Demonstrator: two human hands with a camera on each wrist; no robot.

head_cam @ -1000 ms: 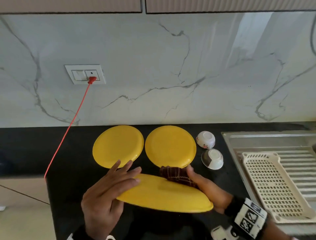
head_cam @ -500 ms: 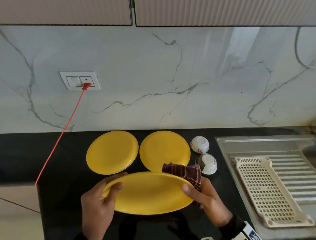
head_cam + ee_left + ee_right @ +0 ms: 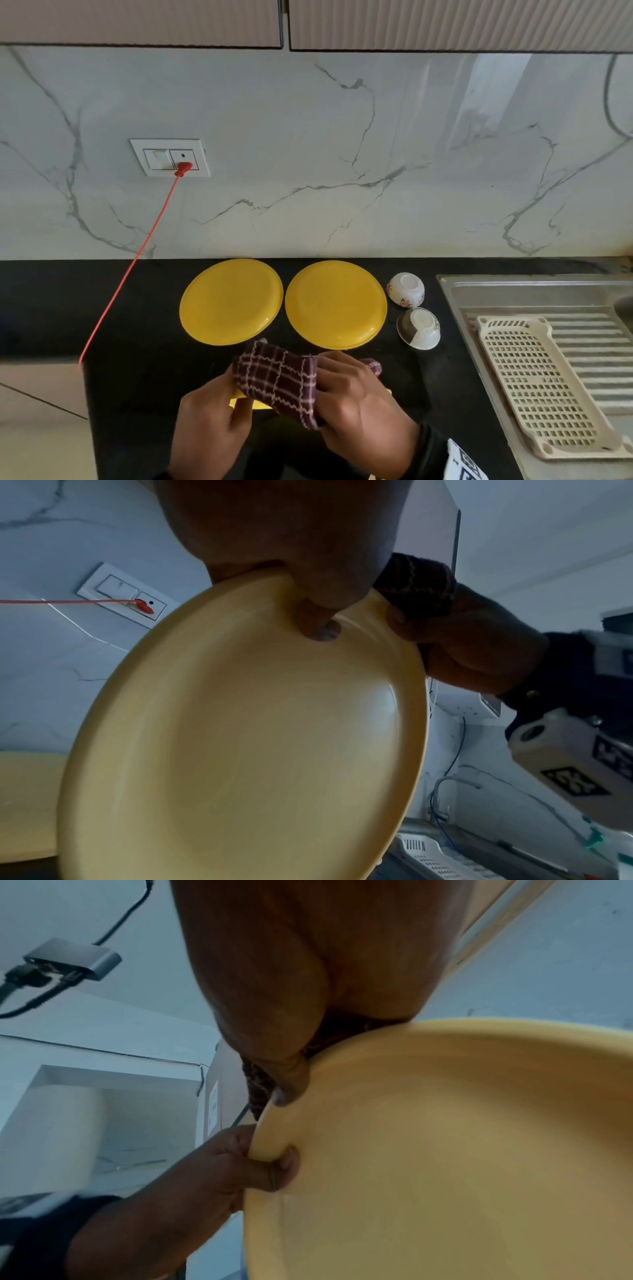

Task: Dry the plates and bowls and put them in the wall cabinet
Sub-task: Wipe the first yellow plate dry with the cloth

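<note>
I hold a yellow plate (image 3: 246, 737) up on edge over the black counter; in the head view only a sliver of this plate (image 3: 245, 403) shows behind the cloth and hands. My left hand (image 3: 219, 411) grips its rim, thumb (image 3: 315, 620) on the inner face. My right hand (image 3: 349, 394) pinches a dark checked cloth (image 3: 277, 380) over the top rim, thumb (image 3: 287, 1080) on the inside. Two more yellow plates (image 3: 231, 301) (image 3: 335, 305) lie face down behind. Two small bowls (image 3: 406, 289) (image 3: 419, 329) sit upturned to their right.
A steel sink drainboard (image 3: 496, 294) with a cream plastic rack (image 3: 541, 387) lies at the right. A red cable (image 3: 130, 270) runs from the wall socket (image 3: 171, 157) down past the counter's left edge. Wall cabinet doors (image 3: 137, 20) overhead are closed.
The plate has tipped from nearly flat to standing on edge. The cloth has slid from its right side onto the top rim, and both hands have drawn close together.
</note>
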